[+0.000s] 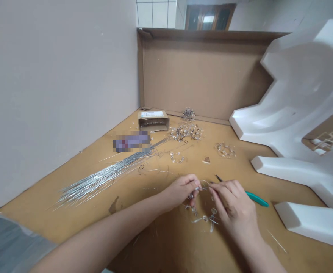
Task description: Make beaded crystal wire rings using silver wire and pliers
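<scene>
A ring of thin wire with clear beads (205, 218) hangs below my hands, several short wire ends sticking out from it. My left hand (183, 190) is closed in a pinch on the upper left of this ring. Opposite it, my right hand (236, 204) pinches the wire at the upper right, its fingertips close to the left ones. A tool with a teal handle (257, 199) and a dark pointed tip lies on the table, partly hidden behind my right hand. The exact spot where the fingers meet the wire is too small to make out.
A bundle of straight silver wires (103, 174) lies at left, beside a blurred purple item (131, 141). Behind are a small open cardboard box (153, 120), a pile of beaded wire pieces (186, 131) and another beaded ring (224, 150). White moulded foam (282, 167) borders the right.
</scene>
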A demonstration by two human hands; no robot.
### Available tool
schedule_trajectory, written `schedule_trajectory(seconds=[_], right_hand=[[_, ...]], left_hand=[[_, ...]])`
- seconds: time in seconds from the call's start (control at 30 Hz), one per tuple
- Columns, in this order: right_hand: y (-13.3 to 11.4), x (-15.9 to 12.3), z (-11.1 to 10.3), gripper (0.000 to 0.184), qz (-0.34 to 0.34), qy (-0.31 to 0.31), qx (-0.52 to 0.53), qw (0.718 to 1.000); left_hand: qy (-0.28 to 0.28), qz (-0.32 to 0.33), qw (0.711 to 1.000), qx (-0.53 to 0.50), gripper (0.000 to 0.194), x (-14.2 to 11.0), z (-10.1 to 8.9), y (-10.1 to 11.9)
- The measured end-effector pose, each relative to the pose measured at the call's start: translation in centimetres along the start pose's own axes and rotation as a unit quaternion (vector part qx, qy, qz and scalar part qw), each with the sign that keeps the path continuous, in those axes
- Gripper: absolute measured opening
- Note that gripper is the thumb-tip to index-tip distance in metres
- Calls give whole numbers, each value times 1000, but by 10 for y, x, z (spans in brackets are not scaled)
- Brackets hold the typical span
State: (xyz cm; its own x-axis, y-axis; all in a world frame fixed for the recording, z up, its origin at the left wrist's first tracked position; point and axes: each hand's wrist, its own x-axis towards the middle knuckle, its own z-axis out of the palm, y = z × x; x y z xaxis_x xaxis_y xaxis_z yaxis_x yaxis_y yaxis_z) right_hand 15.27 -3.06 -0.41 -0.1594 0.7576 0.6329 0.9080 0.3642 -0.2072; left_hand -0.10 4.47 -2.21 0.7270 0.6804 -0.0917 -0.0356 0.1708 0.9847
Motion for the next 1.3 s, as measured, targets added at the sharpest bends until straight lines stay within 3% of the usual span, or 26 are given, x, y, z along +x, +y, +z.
schedule_trajectory(seconds=[0.17,0.27,0.4,0.47,0.53,0.63,0.7,0.93,1.1,1.2,1.3], right_hand=[[-1,2,-1,12,-18,-3,4,1000],[0,2,0,10,4,-6,45,999],[14,1,-4,18,114,20,116,986],[27,-5,-10,26,196,6,84,977],[41,-14,-17,33,239,-60,-25,969],[56,-31,-23,61,216,-193,-161,943],[61,-39,-24,69,197,-254,-198,926],[56,-21,-24,63,160,-350,-252,888],[61,-13,-32,25,168,-335,-301,877],[67,-17,-44,26,212,-291,-230,904],[55,-21,-57,32,215,-248,-132,935]], left_hand=[[-19,3,999,-41,21,1,1,-5],[-22,-1,996,-89,22,1,3,-9],[7,5,993,-118,25,2,4,-11],[22,10,993,-112,24,2,2,-11],[33,17,995,-96,23,3,1,-9],[53,20,996,-71,20,3,0,-5],[65,19,996,-62,19,2,1,-3],[83,44,994,-51,17,1,-1,2],[111,68,990,-52,16,5,-6,-2],[132,85,987,-23,17,8,-8,-6],[160,107,981,27,19,8,-9,-8]])
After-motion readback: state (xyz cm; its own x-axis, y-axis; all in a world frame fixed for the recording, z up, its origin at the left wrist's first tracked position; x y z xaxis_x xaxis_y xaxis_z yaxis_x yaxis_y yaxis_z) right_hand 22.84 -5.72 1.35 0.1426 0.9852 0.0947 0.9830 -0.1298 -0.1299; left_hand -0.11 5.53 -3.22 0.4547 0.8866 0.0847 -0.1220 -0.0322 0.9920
